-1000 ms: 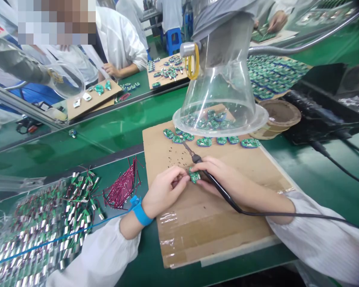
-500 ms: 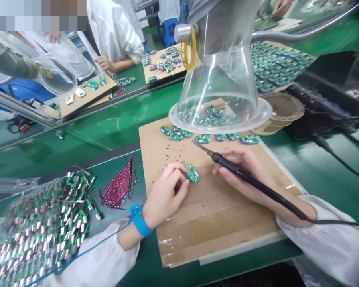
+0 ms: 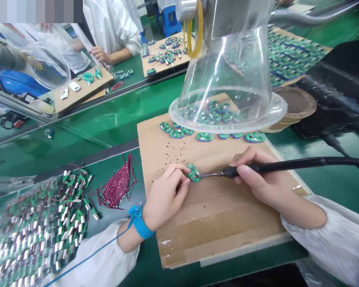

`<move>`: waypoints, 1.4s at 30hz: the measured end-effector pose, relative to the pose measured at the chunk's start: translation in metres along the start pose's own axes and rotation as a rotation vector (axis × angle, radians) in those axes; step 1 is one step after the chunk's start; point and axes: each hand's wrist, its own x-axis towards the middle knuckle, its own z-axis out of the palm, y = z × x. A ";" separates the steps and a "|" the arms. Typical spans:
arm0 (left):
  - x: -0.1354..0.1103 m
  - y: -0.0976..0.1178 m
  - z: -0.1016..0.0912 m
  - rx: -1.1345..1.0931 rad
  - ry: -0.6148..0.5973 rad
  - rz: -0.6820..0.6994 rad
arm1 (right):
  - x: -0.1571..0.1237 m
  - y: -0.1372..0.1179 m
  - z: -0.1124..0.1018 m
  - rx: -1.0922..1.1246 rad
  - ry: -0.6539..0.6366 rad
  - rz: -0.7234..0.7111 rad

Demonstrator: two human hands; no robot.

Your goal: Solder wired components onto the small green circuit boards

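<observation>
A green assembly bench [image 3: 77, 155] runs across the view, and a co-worker's hand [image 3: 100, 55] rests beyond it beside a cardboard tray of small parts [image 3: 164, 59]. On the near side lies a taped cardboard sheet [image 3: 215, 223], with a clear plastic fume hood [image 3: 227, 67] hanging low over its far end. Several green circuit boards [image 3: 205, 136] lie in a row along the hood's rim, with more beneath it. To the left sit a clear bag of wired components [image 3: 38, 227] and a loose bundle of red-and-black wires [image 3: 118, 187]. The left hand [image 3: 164, 197], wearing a blue wrist strap [image 3: 140, 225], is clamped on a small green circuit board [image 3: 193, 173], which it holds by its fingertips just above the cardboard. The right hand [image 3: 266, 179] is well apart from the left, gripping a black soldering iron [image 3: 287, 165] like a pen. The iron's fine metal tip [image 3: 205, 174] meets the board's right edge, though whether it actually touches cannot be told.
</observation>
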 end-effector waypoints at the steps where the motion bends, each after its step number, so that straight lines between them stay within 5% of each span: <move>1: 0.000 0.000 0.000 0.003 -0.001 -0.003 | 0.000 0.000 0.000 0.006 -0.027 0.001; 42: 0.002 0.000 -0.002 -0.011 -0.029 -0.011 | 0.002 -0.003 0.000 -0.041 -0.154 -0.031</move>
